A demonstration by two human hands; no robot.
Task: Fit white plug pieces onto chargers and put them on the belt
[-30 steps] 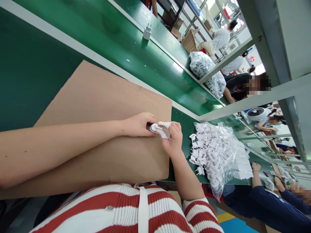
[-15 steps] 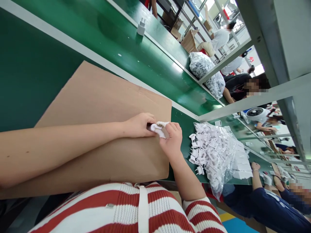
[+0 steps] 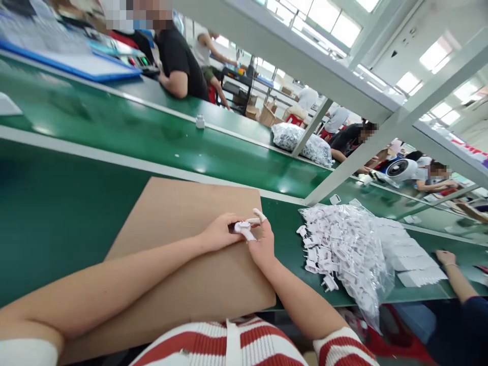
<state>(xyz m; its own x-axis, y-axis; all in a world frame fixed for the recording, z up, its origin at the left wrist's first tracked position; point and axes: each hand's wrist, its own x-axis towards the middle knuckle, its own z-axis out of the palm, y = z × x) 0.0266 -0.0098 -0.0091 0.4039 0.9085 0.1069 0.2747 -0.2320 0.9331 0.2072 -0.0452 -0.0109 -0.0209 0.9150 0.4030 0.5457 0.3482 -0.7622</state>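
Observation:
My two hands meet over the far right part of a brown cardboard sheet. My left hand is curled with its fingertips pinching a small white plastic plug part. My right hand grips the same part from the other side; white cots cover its thumb and forefinger. Just right of my hands lies a clear plastic bag spilling several white plug parts onto the green table.
A green conveyor belt runs behind the cardboard with a lone white charger on it. Another bag of parts sits farther along. Grey frame posts cross overhead. Co-workers sit across and to the right; a neighbour's hand rests near stacked white pieces.
The camera has tilted up and levelled, bringing the far side of the line and co-workers into view. My hands stay together on the white part; the charger on the belt has travelled left.

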